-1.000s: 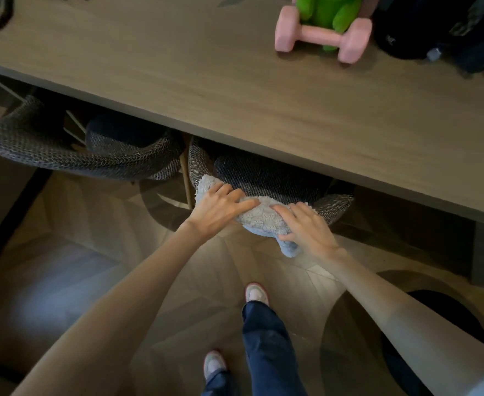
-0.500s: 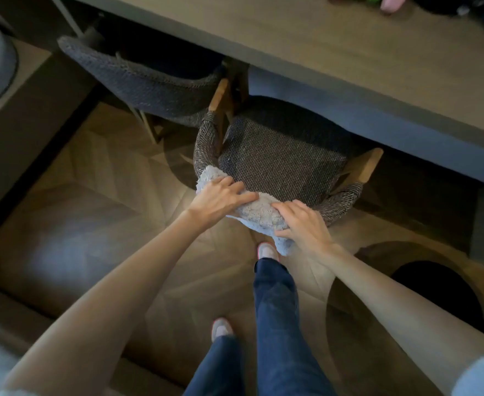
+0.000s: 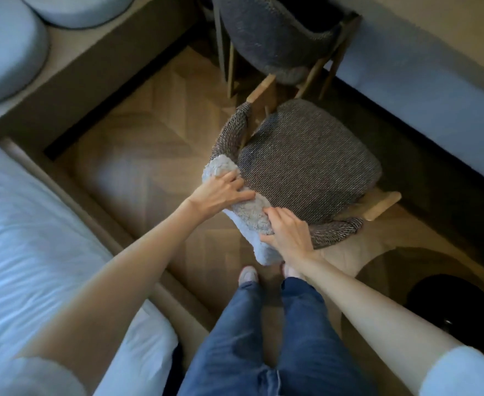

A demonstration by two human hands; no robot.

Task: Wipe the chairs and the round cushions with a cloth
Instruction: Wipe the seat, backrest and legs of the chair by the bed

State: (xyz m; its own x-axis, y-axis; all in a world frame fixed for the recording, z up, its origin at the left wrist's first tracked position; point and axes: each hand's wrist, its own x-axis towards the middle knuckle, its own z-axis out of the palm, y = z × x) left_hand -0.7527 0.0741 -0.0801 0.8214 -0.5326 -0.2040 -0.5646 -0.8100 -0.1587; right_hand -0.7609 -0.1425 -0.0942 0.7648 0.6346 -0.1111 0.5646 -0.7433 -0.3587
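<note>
Where I find the cloth point(image 3: 249, 215): draped over the near chair point(image 3: 306, 167) backrest, directly under both hands
Long axis: along the backrest, far-left to near-right
Left hand point(image 3: 220, 195): curled over the far-left end
Right hand point(image 3: 289, 232): gripping the near end, nearer me
Hidden: backrest beneath cloth; round cushions point(image 3: 6, 52) cut off far left

Looks almost straight down from head height through one wide-angle lens, sits close over the grey chair point(image 3: 306, 167), catches own jeans point(image 3: 263, 338) at the bottom and a second chair point(image 3: 277, 32) up top.
</note>
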